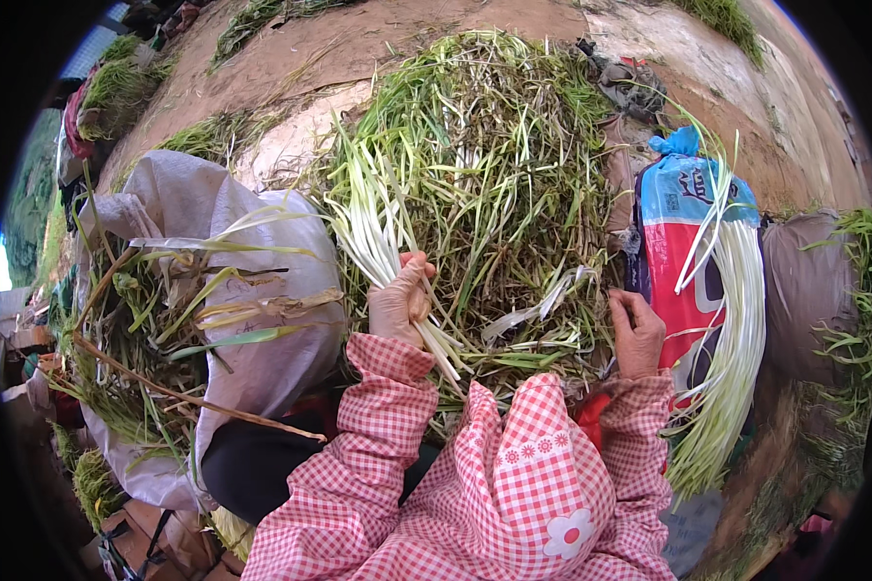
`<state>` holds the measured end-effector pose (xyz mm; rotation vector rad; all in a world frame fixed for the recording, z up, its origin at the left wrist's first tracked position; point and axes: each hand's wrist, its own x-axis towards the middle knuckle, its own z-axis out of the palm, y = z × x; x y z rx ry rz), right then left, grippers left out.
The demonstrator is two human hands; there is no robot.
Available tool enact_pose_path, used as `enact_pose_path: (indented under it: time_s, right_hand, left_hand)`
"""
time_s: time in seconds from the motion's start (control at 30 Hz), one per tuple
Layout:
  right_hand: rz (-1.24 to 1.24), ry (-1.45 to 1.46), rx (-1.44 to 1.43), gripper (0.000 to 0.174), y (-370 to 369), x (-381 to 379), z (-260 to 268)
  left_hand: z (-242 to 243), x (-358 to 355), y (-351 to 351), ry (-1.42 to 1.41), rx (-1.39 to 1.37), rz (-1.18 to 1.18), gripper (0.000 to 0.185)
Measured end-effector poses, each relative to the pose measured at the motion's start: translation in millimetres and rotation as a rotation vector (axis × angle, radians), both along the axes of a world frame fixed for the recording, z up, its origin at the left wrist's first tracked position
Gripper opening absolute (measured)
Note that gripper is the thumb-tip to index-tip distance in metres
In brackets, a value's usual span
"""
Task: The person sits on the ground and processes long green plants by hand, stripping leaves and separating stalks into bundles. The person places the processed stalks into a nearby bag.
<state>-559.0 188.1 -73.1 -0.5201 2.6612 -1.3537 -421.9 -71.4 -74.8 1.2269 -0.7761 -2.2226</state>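
My left hand [401,299] is closed around a bunch of pale green-white leafy stalks, apparently blanched chives [369,225]. Their leaf ends fan up and away from me, and a few white stalk ends stick out below the fist. Beyond both hands lies a big heap of tangled chives [472,174], mixed with brown, withered leaves. My right hand [636,330] is at the heap's right edge, thumb and fingertips drawn together. Whether anything thin is pinched there is too small to tell. Just right of it, a long bundle of cleaned white chives [737,312] rests across a printed plastic bag [672,250].
On the left, a white woven sack [276,269] holds leaf waste [138,327], with a long dry stem [211,403] jutting towards me. A grey-brown wrapped bundle [806,290] stands at the far right. More greens [120,94] lie at the far left.
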Motion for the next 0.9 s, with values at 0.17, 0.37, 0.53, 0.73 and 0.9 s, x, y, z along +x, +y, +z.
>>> enact_pose_path:
  time_s: [0.17, 0.37, 0.53, 0.73, 0.9]
  right_hand:
    - [0.597, -0.219, 0.027, 0.049, -78, 46, -8]
    - [0.568, -0.443, -0.060, 0.015, -72, 75, -37]
    - [0.390, -0.290, -0.123, 0.020, -60, 53, -25]
    - [0.711, -0.105, -0.062, 0.032, -107, 50, -17]
    - [0.492, 0.119, -0.251, 0.028, -88, 56, -13]
  left_hand:
    - [3, -9, 8, 0.076, 0.009, -0.029, 0.012]
    - [21, -9, -33, -0.034, 0.013, 0.252, 0.014]
    - [12, -9, -46, 0.228, 0.009, 0.157, 0.013]
    - [0, -3, -33, 0.236, 0.049, 0.039, 0.013]
    - [4, -4, -36, 0.184, 0.070, 0.182, 0.015]
